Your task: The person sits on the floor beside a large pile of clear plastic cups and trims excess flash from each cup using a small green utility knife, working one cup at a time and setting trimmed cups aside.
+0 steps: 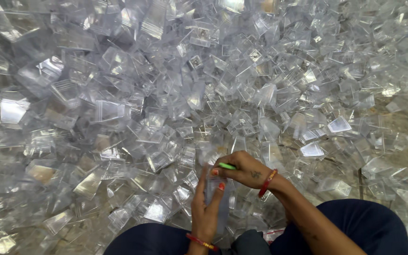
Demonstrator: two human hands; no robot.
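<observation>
Below, my left hand [205, 208] grips a clear plastic piece [215, 189]; my right hand [242, 170] pinches a green stick [227, 165] against it, amid heaped clear pieces [166, 94].

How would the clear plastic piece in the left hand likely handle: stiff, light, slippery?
The clear plastic piece looks thin-walled, so probably light. It holds its shape in the left hand, suggesting stiffness. Its glossy faces, like the pile's, may be slippery.

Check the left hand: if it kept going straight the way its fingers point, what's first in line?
The left hand points up-frame, gripping a clear plastic piece. Directly ahead sits the right hand holding a small green item, so that likely comes first. Beyond lies the heap of clear plastic pieces; depth is unclear.
</observation>
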